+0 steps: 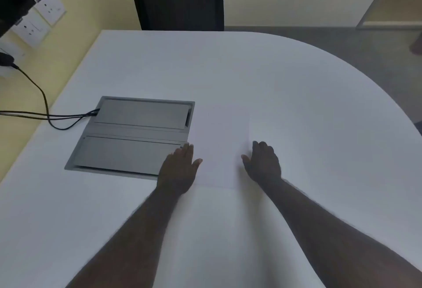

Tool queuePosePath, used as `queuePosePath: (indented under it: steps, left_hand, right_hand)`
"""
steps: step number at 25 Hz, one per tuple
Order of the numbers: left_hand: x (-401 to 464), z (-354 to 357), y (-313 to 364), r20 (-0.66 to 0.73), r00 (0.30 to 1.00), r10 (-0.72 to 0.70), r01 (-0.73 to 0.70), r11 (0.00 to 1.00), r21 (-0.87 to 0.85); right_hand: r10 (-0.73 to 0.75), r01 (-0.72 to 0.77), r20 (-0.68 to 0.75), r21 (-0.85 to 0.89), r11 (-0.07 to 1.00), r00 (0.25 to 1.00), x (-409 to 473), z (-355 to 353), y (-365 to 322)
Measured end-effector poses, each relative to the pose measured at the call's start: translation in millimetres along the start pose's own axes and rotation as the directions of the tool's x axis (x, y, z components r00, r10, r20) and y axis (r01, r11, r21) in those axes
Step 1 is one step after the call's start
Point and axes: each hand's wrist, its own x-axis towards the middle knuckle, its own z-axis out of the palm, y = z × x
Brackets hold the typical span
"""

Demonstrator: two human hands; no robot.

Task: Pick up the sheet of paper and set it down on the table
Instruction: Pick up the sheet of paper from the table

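Note:
A white sheet of paper (220, 144) lies flat on the white table (296, 96), hard to tell apart from it; its near edge runs faintly between my wrists. My left hand (179, 169) rests flat at the sheet's left edge, fingers together and pointing away, thumb out over the paper. My right hand (262, 162) sits at the sheet's right edge with fingers curled down onto the surface. Whether either hand pinches the paper cannot be told.
A grey metal cable box (134, 134) is set into the table just left of my left hand. Black cables (45, 114) run from it off the left edge towards wall sockets (41, 18). The table's right edge curves round; grey floor lies beyond.

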Motion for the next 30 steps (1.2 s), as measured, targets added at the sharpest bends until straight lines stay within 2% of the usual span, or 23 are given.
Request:
queuePosePath:
  steps: [2, 4, 6, 9, 11, 15, 19, 24, 30]
  left_hand:
    - [11, 8, 0, 0.079, 0.997, -0.009, 0.013, 0.999, -0.046]
    - [22, 16, -2, 0.08, 0.997, -0.023, 0.028, 0.998, -0.06]
    - [32, 20, -1, 0.052, 0.998, -0.024, 0.026, 0.999, -0.032]
    - [43, 25, 0, 0.085, 0.994, -0.075, 0.07, 0.996, 0.06]
    - [47, 28, 0, 0.1, 0.988, -0.117, 0.108, 0.99, 0.092]
    - [49, 36, -4, 0.16, 0.972, -0.174, 0.168, 0.985, 0.047]
    - [50, 39, -3, 0.13, 0.974, -0.185, 0.183, 0.983, 0.029]
    - [52, 39, -2, 0.122, 0.974, -0.19, 0.188, 0.982, 0.032]
    - [55, 39, -2, 0.123, 0.977, -0.177, 0.173, 0.984, 0.041]
  right_hand:
    - [0.067, -0.069, 0.071, 0.027, 0.997, 0.995, 5, 5, 4]
    - [0.109, -0.119, 0.126, 0.077, 0.99, 0.986, 12, 12, 8]
    - [0.13, -0.153, 0.16, 0.145, 0.978, 0.979, 21, 15, 8]
    - [0.189, -0.242, 0.198, 0.297, 0.924, 0.962, 32, 19, 5]
    - [0.235, -0.315, 0.232, 0.421, 0.85, 0.944, 37, 21, 0]
    - [0.35, -0.469, 0.314, 0.639, 0.61, 0.883, 45, 24, -9]
    - [0.409, -0.55, 0.376, 0.659, 0.514, 0.832, 53, 27, -10]
    - [0.482, -0.569, 0.325, 0.612, 0.549, 0.814, 51, 32, -19]
    - [0.531, -0.636, 0.393, 0.648, 0.419, 0.75, 57, 29, -19]
